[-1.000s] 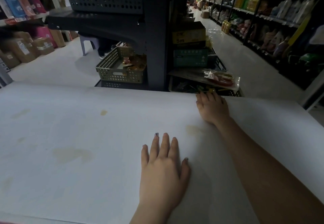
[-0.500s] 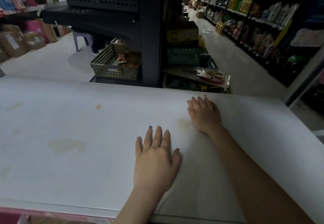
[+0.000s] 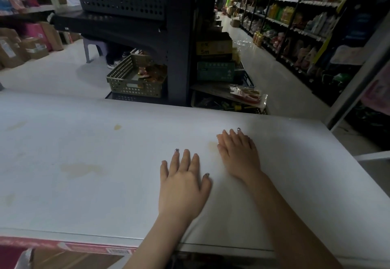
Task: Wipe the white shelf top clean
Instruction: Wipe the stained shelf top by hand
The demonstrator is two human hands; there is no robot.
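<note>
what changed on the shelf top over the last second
The right hand slid back from the far edge of the white shelf top toward the person; it now lies flat beside a yellowish stain. The view also pulled back, so the near edge shows. The left hand stayed flat, both hands empty, and the other stains remain.

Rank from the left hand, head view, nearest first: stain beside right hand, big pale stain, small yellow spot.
1. Stain beside right hand, just beyond the left hand, slightly right.
2. Big pale stain, to its left.
3. Small yellow spot, far-left, near the back edge.
</note>
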